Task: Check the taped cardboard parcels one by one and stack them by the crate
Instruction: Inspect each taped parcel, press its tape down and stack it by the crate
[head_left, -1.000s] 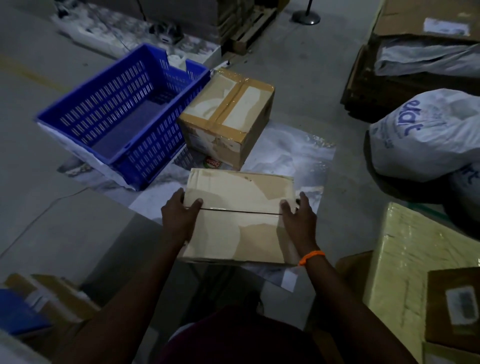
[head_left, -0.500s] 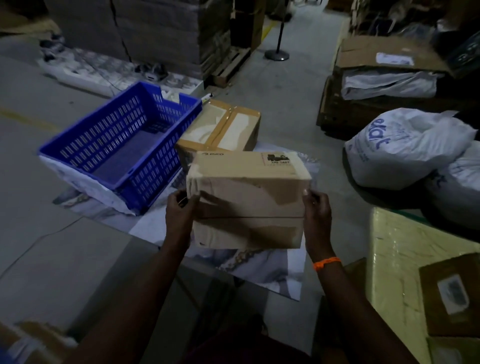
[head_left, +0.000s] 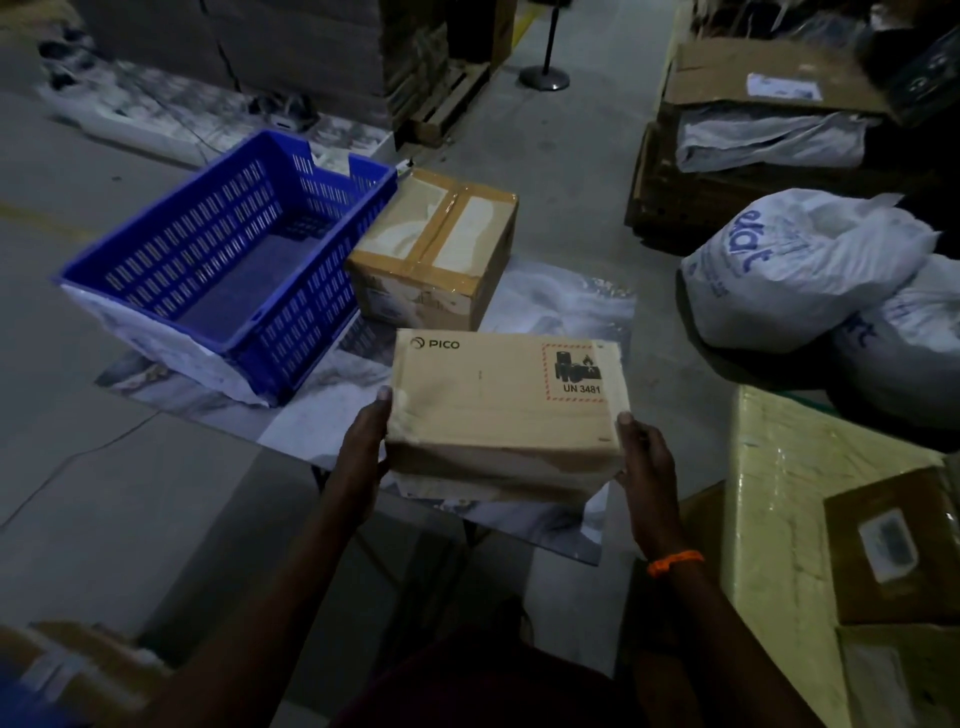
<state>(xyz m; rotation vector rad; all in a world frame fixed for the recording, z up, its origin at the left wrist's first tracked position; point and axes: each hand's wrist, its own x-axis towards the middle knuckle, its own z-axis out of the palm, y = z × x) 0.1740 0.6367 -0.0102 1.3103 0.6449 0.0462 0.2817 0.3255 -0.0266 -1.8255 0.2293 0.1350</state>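
Parcel (head_left: 506, 410): brown cardboard, held off the floor at near centre, its broad face turned up and tilted toward the camera; "PICO" print at the face's far-left corner, a red-bordered label (head_left: 574, 371) reading "UN 3481" at far right. Left hand (head_left: 363, 447): clasps the parcel's left end, thumb laid up along the edge with its tip at the top face; the other fingers are hidden behind the cardboard. Right hand (head_left: 647, 457): clasps the right end in mirror pose, thumb tip at the near-right corner, fingers tucked out of sight beneath; an orange band (head_left: 674, 562) circles the wrist. Both forearms reach forward from the near edge of view, elbows apart, converging on the parcel. Crate (head_left: 306, 322): blue, slotted walls, on the floor at far left. Second parcel (head_left: 434, 249): brown-taped across its top, standing on the floor with one side against the crate's right wall, just beyond the held parcel. Sheet (head_left: 566, 306): pale, mottled, spread on the floor under the crate and second parcel. Sacks (head_left: 795, 265): white, printed in blue, heaped at right. Box (head_left: 769, 499): yellow-wrapped, near right, with a small carton (head_left: 904, 540) on top.
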